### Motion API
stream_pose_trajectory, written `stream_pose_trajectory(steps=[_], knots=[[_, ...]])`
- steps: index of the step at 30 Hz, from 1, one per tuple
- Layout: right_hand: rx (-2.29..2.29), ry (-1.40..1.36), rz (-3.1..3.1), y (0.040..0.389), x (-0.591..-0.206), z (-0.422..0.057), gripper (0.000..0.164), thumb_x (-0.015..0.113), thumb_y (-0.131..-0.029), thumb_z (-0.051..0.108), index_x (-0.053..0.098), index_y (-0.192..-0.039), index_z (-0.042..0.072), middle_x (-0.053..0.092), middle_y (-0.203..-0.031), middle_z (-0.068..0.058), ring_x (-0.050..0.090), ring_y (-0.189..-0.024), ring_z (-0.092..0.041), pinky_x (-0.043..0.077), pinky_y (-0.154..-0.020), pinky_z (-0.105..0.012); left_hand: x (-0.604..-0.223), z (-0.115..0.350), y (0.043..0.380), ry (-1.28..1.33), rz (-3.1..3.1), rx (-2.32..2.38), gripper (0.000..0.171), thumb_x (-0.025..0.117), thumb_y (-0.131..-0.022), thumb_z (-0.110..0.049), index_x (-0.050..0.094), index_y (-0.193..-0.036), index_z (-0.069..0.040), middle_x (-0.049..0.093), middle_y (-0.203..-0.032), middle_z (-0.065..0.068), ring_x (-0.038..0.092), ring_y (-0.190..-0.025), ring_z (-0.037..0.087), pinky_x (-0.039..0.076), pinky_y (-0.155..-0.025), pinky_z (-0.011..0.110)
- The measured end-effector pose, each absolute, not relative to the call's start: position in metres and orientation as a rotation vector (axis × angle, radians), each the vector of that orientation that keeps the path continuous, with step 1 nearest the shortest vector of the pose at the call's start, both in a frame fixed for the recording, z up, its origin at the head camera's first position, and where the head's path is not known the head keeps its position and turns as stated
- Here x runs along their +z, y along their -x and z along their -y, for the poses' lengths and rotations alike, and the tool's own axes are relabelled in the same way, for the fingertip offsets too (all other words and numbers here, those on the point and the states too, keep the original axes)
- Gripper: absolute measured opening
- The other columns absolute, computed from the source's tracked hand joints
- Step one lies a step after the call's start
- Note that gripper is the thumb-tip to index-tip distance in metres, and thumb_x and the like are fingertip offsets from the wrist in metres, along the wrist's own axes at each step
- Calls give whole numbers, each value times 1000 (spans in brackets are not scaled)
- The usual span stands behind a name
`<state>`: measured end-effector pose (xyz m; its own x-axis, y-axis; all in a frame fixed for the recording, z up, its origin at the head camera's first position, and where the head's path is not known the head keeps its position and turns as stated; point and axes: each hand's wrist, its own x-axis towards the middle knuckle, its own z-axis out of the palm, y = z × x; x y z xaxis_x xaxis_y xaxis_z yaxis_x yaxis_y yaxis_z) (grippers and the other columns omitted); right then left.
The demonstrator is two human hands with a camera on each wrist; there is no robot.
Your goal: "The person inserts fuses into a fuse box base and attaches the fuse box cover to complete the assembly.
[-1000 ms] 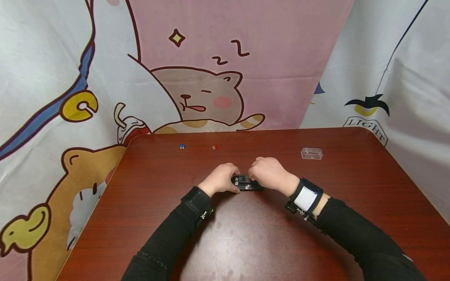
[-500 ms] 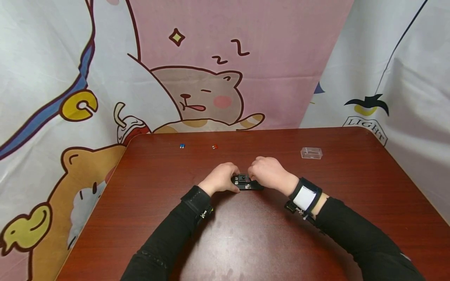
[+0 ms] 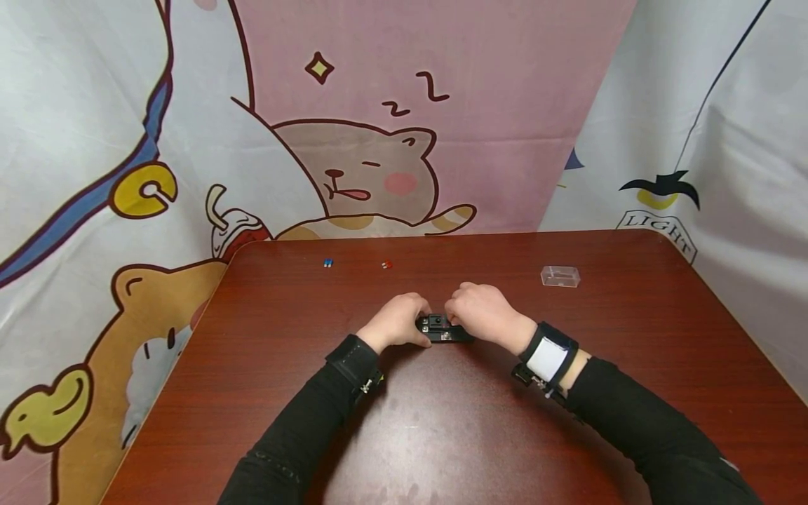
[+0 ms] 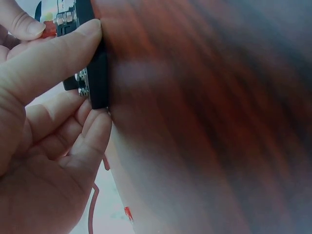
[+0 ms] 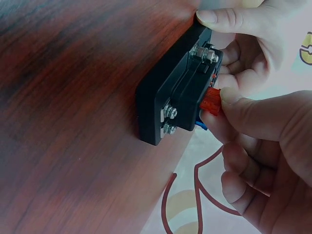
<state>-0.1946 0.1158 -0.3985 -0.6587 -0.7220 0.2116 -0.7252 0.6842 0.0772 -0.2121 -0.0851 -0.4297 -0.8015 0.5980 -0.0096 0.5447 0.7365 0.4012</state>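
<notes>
A black fuse block (image 3: 453,338) with metal screw terminals sits on the table in front of the person. The left hand (image 3: 396,322) grips its left end between thumb and fingers. At the block's right part, the right hand (image 3: 485,314) pinches a red blade fuse (image 5: 210,101) between thumb and index finger. In the right wrist view the fuse is at the top face of the block; how deep it sits cannot be told. A bit of blue (image 5: 201,125) shows beside the block there. From the head view the right hand hides the fuse.
On the brown table (image 3: 284,393), small blue pieces (image 3: 327,263) and small red pieces (image 3: 387,265) lie near the back edge. A clear plastic box (image 3: 560,276) stands at the back right. A printed cloth (image 3: 505,105) hangs behind the table.
</notes>
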Motion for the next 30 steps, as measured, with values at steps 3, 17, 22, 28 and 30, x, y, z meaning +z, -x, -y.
stream_pose_trajectory(steps=[3,17,22,28,30], knots=[[17,-1161,2662,194,-400,-116,13,82,-79,13,71,-73,16,60,-68,3,54,-67,-18,45,-52,-31,-429,85,212,-930,-2799,582,43,95,-62,-25,70,-94,-10,61,-89,0,56,-79,14,46,-75,30],[-20,-1190,2624,195,-407,-114,17,80,-78,7,66,-72,16,58,-71,2,54,-70,-18,45,-53,-31,-428,86,212,-924,-2790,596,42,94,-63,-24,70,-94,-9,60,-89,-1,56,-79,14,47,-76,30],[-24,-1214,2583,192,-408,-114,14,76,-81,7,67,-75,16,60,-73,2,55,-72,-18,45,-54,-31,-429,86,212,-934,-2788,596,42,94,-63,-24,70,-94,-9,60,-88,-1,56,-79,14,46,-75,30],[-1,-1201,2571,192,-408,-116,16,76,-80,8,65,-73,17,59,-71,3,55,-70,-18,44,-54,-31,-430,85,212,-931,-2794,597,42,94,-63,-24,70,-94,-10,60,-88,-1,56,-79,14,46,-75,30],[-4,-1198,2564,192,-407,-117,15,78,-80,10,67,-72,18,60,-70,4,55,-69,-18,44,-53,-32,-430,85,212,-930,-2797,594,42,94,-63,-25,70,-94,-10,60,-88,-2,56,-79,14,46,-75,30]])
